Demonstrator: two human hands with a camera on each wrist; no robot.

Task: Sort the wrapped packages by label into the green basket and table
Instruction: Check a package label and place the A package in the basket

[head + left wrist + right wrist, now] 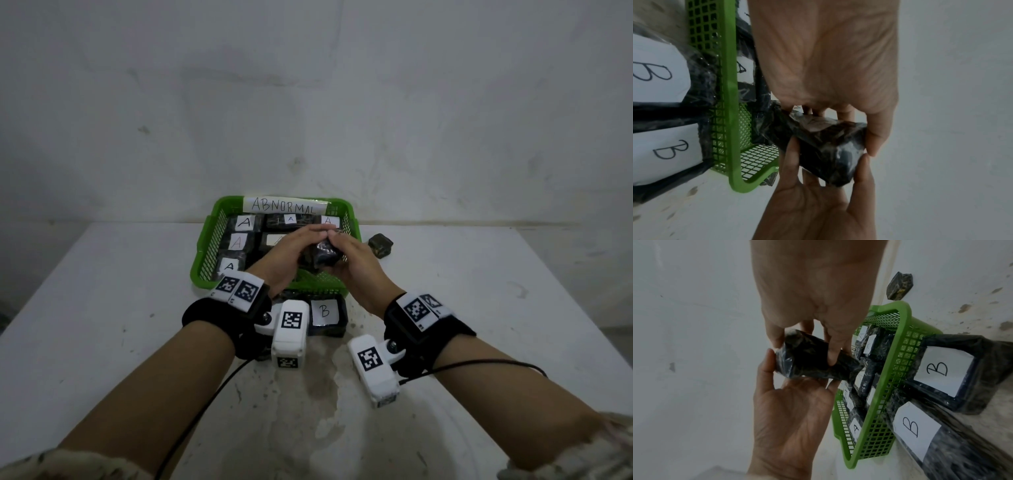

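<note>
Head view: a white table (102, 308) stands against a pale wall. A green basket (205, 253) with a paper sign reading "ABNORMAL" (284, 204) sits at the middle of the table and holds several dark wrapped packages with white labels marked A (244, 223). Above the basket's near part, the left hand (291, 255) and the right hand (356, 263) meet, both gripping one dark wrapped package (318, 258) between them; its label cannot be read here. A package marked B (324, 311) lies on the table just in front of the basket. A small dark wrapped bundle (380, 245) lies on the table to the right of the basket. Both wrists wear black straps with white camera units and square markers.

Left wrist view: the left hand (824, 56) comes in from the top, the right hand (818, 207) from below. Fingers and thumbs of both curl round the dark package (824, 146), held in the air beside the basket's corner (731, 129). Two packages marked B (653, 73) lie outside the basket wall.

Right wrist view: the right hand (818, 288) pinches the package (809, 360) from above, and the left hand (791, 415) cups it from below. The basket (900, 353) sits to the right with A-labelled packages (854, 429) inside, two B packages (937, 368) beyond its wall, and the small bundle (899, 285) further off.
</note>
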